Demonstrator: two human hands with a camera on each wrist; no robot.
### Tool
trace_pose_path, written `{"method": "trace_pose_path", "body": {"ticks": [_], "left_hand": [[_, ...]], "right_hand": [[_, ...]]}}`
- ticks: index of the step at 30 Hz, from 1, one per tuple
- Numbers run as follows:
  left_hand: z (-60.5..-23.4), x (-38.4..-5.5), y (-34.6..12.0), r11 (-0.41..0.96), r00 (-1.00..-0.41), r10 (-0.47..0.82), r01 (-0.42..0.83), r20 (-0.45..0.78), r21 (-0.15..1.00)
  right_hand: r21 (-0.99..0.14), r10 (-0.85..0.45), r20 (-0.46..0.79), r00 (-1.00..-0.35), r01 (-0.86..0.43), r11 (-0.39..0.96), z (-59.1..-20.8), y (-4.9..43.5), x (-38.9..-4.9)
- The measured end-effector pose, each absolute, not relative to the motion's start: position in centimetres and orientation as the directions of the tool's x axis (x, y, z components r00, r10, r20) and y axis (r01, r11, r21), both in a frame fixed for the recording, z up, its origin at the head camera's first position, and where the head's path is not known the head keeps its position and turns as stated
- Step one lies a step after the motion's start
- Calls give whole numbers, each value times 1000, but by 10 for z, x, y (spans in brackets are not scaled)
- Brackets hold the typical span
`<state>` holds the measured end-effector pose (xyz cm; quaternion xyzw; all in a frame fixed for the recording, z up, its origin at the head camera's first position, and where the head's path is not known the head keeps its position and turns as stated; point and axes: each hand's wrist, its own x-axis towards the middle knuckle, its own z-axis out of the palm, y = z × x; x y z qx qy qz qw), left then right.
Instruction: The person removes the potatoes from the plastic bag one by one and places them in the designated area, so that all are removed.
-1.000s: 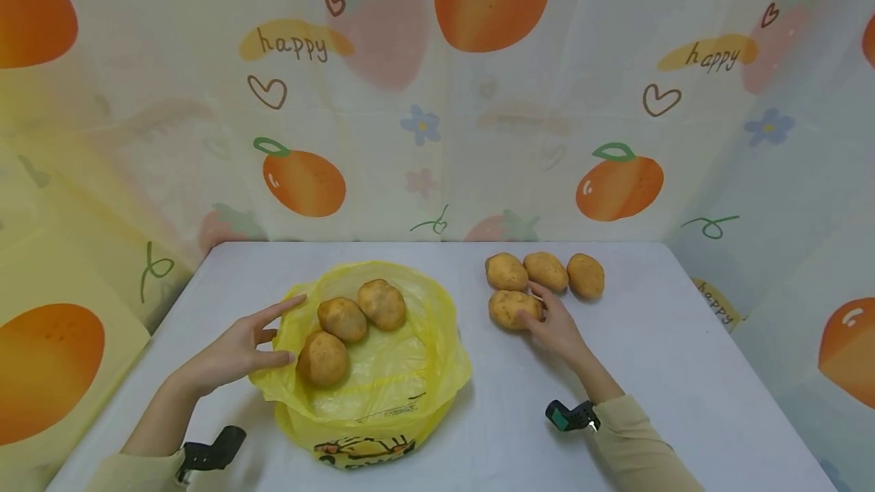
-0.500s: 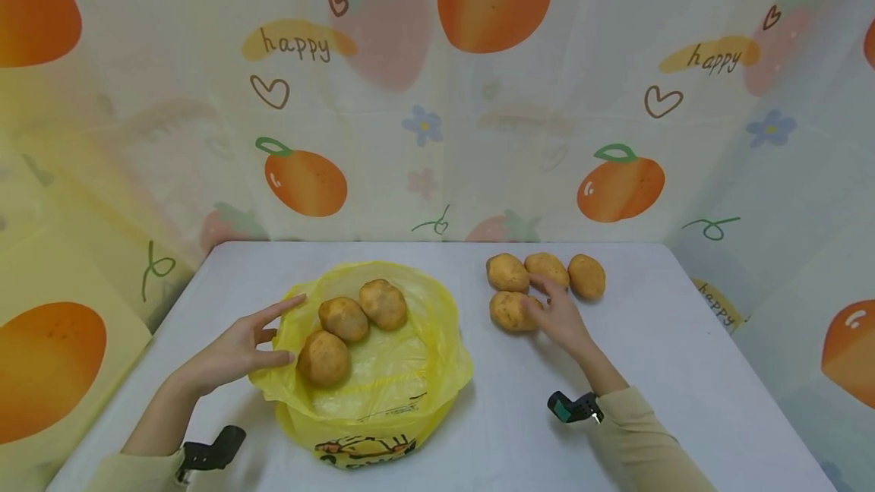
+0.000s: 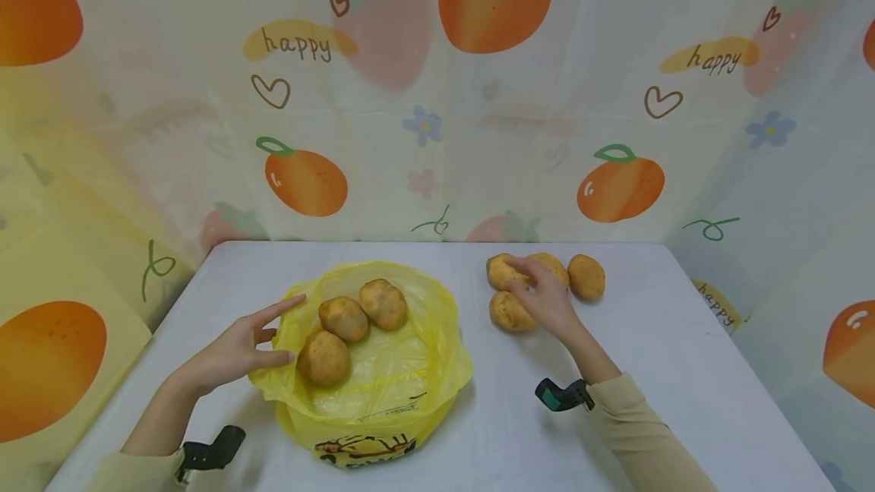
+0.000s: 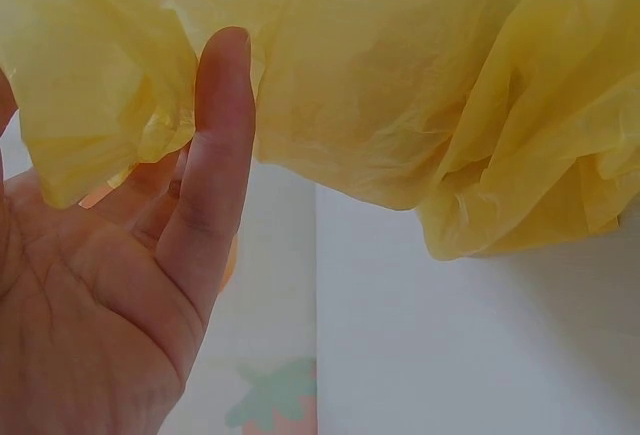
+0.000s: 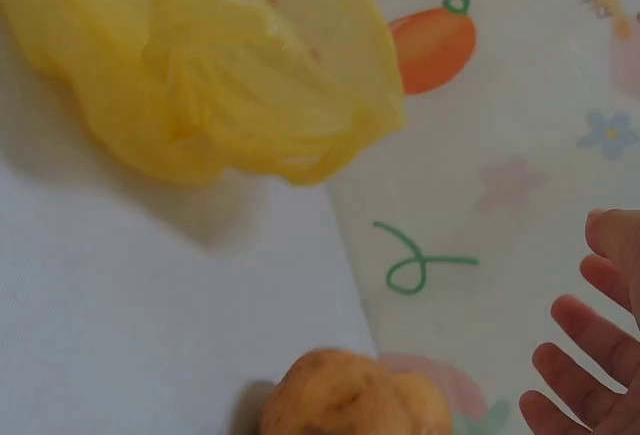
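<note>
A yellow plastic bag (image 3: 383,382) stands with its mouth wide, and three potatoes (image 3: 323,359) lie in its left and back part. At the bag's left rim my left hand (image 3: 229,351) rests with thumb and index finger spread apart and straight; in the left wrist view a fold of film hangs in front of some fingers. Over the potatoes on the right is my right hand (image 3: 550,306), fingers apart, nothing held. It partly covers the front potato (image 3: 509,311), the back left potato (image 3: 501,272) and the back middle potato (image 3: 555,267).
To the right of that group lies another potato (image 3: 587,277). A white cloth covers the table (image 3: 656,370). Behind it hangs a fruit-printed curtain (image 3: 492,165). Each wrist wears a black camera mount (image 3: 563,395).
My right hand has come off the front potato, which it was touching, and moved back and slightly left over the rear ones. The left hand and the bag have not moved.
</note>
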<state>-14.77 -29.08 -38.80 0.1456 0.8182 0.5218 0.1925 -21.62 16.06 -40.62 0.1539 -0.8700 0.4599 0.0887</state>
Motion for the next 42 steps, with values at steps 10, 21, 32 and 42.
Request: {"method": "trace_pose_path", "body": {"ticks": [10, 21, 32, 42], "left_hand": [[-390, -148, -292, 425, -888, 437, 65, -142, 903], [-390, -147, -294, 430, -891, 434, 75, -132, 900], [-390, -146, -293, 416, -887, 442, 69, -136, 907], [-390, -145, -293, 403, -883, 451, 74, -128, 912]], "right_hand": [[-821, -253, 249, -935, -342, 456, -372, 127, -210], [-812, -328, 268, -906, -396, 429, -359, 97, -214], [-828, -462, 262, -848, -443, 343, -363, 65, -219], [-819, -573, 259, -777, -491, 296, -373, 37, -222]]}}
